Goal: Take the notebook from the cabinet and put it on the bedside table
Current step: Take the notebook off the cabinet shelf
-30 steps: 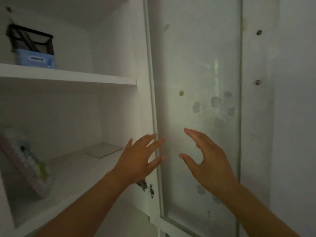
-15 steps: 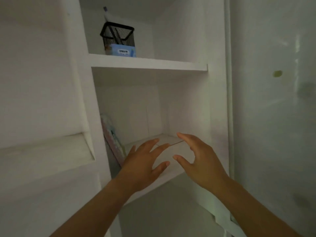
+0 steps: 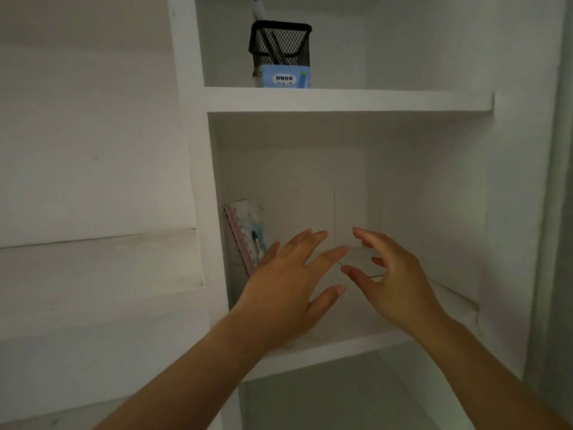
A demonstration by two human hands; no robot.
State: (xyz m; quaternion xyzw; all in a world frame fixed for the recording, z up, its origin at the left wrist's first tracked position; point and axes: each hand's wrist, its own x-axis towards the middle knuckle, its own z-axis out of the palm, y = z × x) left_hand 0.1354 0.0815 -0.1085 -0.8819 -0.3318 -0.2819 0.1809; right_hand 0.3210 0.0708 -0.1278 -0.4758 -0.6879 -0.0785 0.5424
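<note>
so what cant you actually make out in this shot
Head view:
- notebook: lower end hidden behind the left hand.
- flat sheet on the shelf: partly covered by the right hand.
- mesh pen holder: contents too dim to identify.
- bedside table: out of frame.

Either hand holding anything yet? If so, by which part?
Nothing is held. The left hand and right hand are both open in front of the shelf; the notebook leans against the cabinet's left wall, untouched.
</note>
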